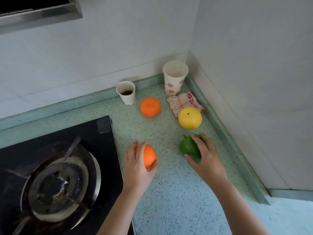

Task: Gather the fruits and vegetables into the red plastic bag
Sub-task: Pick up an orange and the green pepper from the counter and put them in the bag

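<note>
My left hand point(138, 164) is wrapped around an orange fruit point(149, 155) near the stove's right edge. My right hand point(205, 155) grips a green bell pepper point(188, 147) that rests on the speckled countertop point(169, 192). A second orange fruit point(150, 107) lies farther back, untouched. A yellow round fruit point(190, 117) sits just behind the pepper, near the right wall. No red plastic bag is in view.
A black gas stove point(50, 175) with a burner fills the left. Behind the fruits stand a small paper cup point(126, 92) and a taller patterned cup point(175, 77) in the corner. A checked cloth point(184, 100) lies by the yellow fruit. Walls close the back and right.
</note>
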Demonstrator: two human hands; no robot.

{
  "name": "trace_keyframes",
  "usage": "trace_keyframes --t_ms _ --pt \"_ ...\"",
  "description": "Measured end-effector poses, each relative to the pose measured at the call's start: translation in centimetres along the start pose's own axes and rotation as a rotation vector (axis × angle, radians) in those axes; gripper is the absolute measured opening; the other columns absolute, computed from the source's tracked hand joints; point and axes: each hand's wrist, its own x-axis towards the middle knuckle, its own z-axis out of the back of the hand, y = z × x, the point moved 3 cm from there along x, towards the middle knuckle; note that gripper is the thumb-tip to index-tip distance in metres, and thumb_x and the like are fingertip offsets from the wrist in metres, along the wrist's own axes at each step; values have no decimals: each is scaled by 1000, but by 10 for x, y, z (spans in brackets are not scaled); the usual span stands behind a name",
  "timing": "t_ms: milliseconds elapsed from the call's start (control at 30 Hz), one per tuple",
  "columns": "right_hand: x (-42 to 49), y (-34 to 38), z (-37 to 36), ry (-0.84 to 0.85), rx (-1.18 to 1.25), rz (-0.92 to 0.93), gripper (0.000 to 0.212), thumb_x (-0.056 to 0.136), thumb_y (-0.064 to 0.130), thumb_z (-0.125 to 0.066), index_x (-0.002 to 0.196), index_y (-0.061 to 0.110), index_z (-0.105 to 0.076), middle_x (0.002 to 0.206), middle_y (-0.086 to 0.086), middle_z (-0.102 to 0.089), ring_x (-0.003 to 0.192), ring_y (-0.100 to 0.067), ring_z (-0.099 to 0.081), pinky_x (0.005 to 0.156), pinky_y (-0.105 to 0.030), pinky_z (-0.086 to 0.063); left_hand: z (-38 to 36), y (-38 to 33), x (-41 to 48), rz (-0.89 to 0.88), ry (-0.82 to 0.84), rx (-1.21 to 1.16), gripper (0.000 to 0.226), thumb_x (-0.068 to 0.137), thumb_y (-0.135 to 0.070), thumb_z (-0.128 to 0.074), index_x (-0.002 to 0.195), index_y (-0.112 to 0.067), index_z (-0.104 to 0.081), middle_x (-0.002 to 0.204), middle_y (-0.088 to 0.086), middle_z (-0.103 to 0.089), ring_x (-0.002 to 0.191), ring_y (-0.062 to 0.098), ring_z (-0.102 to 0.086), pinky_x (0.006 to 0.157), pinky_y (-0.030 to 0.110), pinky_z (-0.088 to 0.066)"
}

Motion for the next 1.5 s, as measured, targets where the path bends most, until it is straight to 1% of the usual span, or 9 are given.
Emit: trace_keyframes --t_ms 167,300,467,633,833,1000,1133,1333,1500 --pt "4 0 -7 -48 9 3 63 76 23 -72 132 18 -45 143 -12 -32 127 -34 -33 87 -47 -46 4 -1 -3 40 -15 -59 70 62 -27 -83 122 -8 -51 128 21 -47 113 38 -49 81 38 -45" --pt "4 0 -9 -80 24 -17 61 77 25 -71 132 18 -46 142 -11 -32 126 -31 -32 86 -43 -45 9 1 -3 90 -13 -100 70 65 -30 -82 123 -11 -50 128 17 -47 110 35 -50 81 46 -52" --pt "0 3 -5 -104 99 -35 61 75 24 -74 129 17 -48 136 -12 -36 123 -29 -35 90 -40 -43 19 -8 -10 137 -23 -151 69 67 -34 -80 125 -14 -49 130 11 -44 111 30 -50 85 45 -51" --pt "-11 17 9 -145 130 38 61 72 22 -77 126 15 -51 130 -15 -42 117 -33 -41 87 -42 -45 41 -28 -22 139 -63 -216 69 69 -36 -77 127 -17 -46 131 5 -42 107 20 -48 81 29 -45" --pt "-30 42 38 -173 230 153 62 71 21 -78 126 16 -51 131 -12 -40 116 -32 -43 91 -48 -46 73 -55 -47 152 -149 -314 65 70 -34 -77 126 -22 -46 122 -8 -38 104 11 -46 78 13 -36" --pt "-46 63 65 -213 297 247 64 69 21 -78 127 17 -51 129 -11 -42 119 -26 -42 95 -40 -42 95 -74 -63 136 -213 -382 60 70 -34 -77 119 -36 -42 118 -14 -40 100 -6 -45 73 2 -34" --pt "-57 76 78 -216 315 315 64 70 23 -78 127 18 -50 128 -10 -42 119 -26 -43 92 -33 -39 108 -82 -76 130 -269 -406 62 70 -35 -77 119 -40 -40 118 -19 -40 107 -14 -41 78 6 -34" --pt "-73 89 86 -164 332 424 64 69 21 -78 127 16 -50 127 -9 -42 117 -18 -42 92 -29 -36 117 -92 -100 49 -338 -273 65 68 -55 -62 125 -34 -37 127 -15 -37 114 7 -44 87 16 -35" --pt "-87 103 82 -83 335 511 64 70 22 -78 127 16 -49 127 -7 -42 113 -11 -39 89 -27 -36 125 -91 -129 136 -398 -310 67 67 -57 -62 127 -39 -36 128 -30 -31 117 -9 -36 84 10 -34"
